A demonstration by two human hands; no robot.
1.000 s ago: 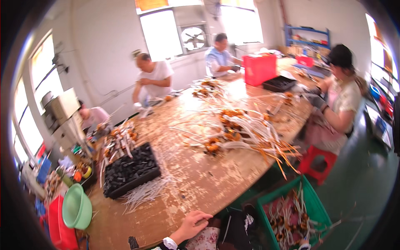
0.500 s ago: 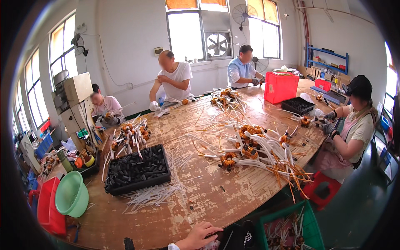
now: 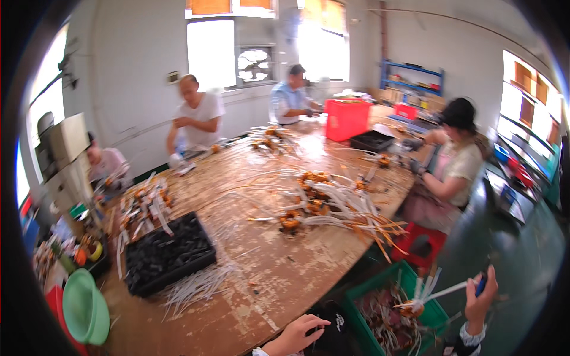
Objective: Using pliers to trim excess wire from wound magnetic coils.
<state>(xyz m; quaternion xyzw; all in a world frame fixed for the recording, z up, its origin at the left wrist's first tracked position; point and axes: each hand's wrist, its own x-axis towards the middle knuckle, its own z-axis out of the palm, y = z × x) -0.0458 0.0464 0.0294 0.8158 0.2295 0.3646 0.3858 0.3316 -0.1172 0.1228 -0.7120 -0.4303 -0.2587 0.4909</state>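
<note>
My left hand (image 3: 297, 336) lies at the table's front edge, fingers stretched out and nothing in them, beside a black item with white marks (image 3: 339, 322). At the lower right my right hand (image 3: 480, 301) is closed around the end of a long white lead (image 3: 446, 291). This lead runs to a copper-wound ring coil (image 3: 411, 310) over a green crate (image 3: 354, 293). A small blue thing (image 3: 481, 285) also shows among the right fingers; its kind is unclear. Inside the crate lie more coils with white leads.
A heap of ring coils (image 3: 314, 204) spreads across the wooden table (image 3: 261, 261). Left of it stand a black tray (image 3: 169, 252) of black sleeves and a green basin (image 3: 85, 308). A co-worker (image 3: 454, 157) sits at the right on a red stool (image 3: 420, 243); several others work beyond.
My right hand has come into view at the lower right, holding the coil's lead. The view has swung to the right. My left hand stays at the table edge.
</note>
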